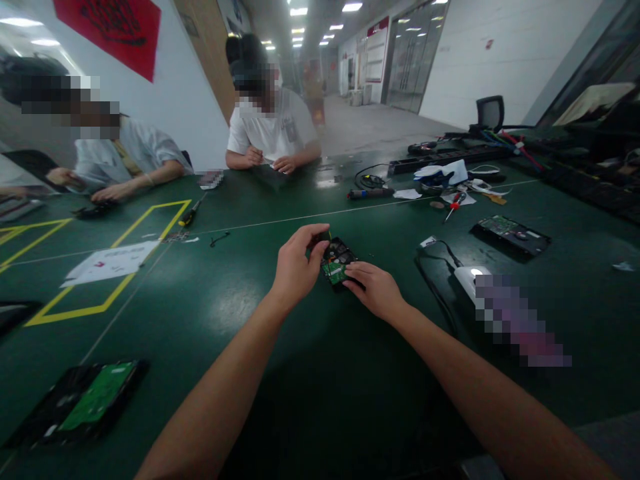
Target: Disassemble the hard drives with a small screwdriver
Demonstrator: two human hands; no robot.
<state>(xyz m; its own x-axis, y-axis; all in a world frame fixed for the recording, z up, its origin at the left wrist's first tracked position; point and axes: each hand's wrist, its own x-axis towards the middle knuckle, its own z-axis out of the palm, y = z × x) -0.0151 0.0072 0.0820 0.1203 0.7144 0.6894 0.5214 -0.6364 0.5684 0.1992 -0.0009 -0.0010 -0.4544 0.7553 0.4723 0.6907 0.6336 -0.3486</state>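
A small hard drive (pixel 335 270), black with a green circuit board, sits in front of me at the middle of the green table. My right hand (pixel 377 290) grips its near right edge between thumb and fingers. Over its left side, the thumb and fingers of my left hand (pixel 299 263) are drawn together in a pinch. Something thin shows at those fingertips, too small to name. My left hand hides part of the drive's left edge.
Other hard drives lie at the lower left (pixel 95 397) and right (pixel 513 237). A blurred-out device with a cable (pixel 435 287) is on the right. Behind are a red screwdriver (pixel 454 207), a yellow-black screwdriver (pixel 190 215) and paper (pixel 107 260). Two people work across the table.
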